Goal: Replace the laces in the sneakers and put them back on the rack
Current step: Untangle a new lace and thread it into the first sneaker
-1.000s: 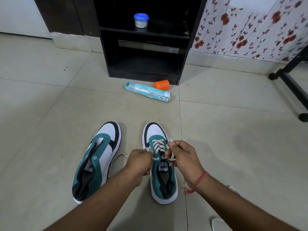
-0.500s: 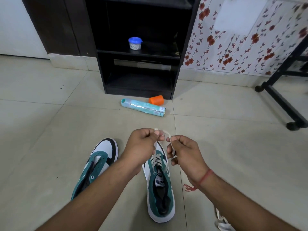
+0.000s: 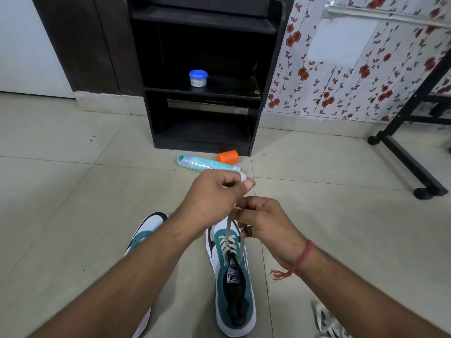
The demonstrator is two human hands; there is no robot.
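Observation:
Two teal, white and black sneakers stand on the tiled floor. The right sneaker (image 3: 233, 286) carries a white lace (image 3: 227, 242) crossed through its lower eyelets. Both lace ends run up from the shoe, pulled taut. My left hand (image 3: 212, 201) pinches one end high above the toe. My right hand (image 3: 264, 225) grips the other end just below and to the right. The left sneaker (image 3: 144, 236) has no lace showing and is mostly hidden under my left forearm. The black rack (image 3: 205, 89) stands ahead against the wall.
A blue-lidded jar (image 3: 198, 78) sits on the rack's middle shelf. On the floor before the rack lie a teal tube (image 3: 207, 164) and an orange cap (image 3: 227, 156). A black wheeled stand (image 3: 410, 157) is at the right. Loose white laces (image 3: 327, 320) lie at bottom right.
Both hands have risen from the right sneaker's eyelets, drawing the lace ends up and taut. The camera view has tilted upward toward the rack.

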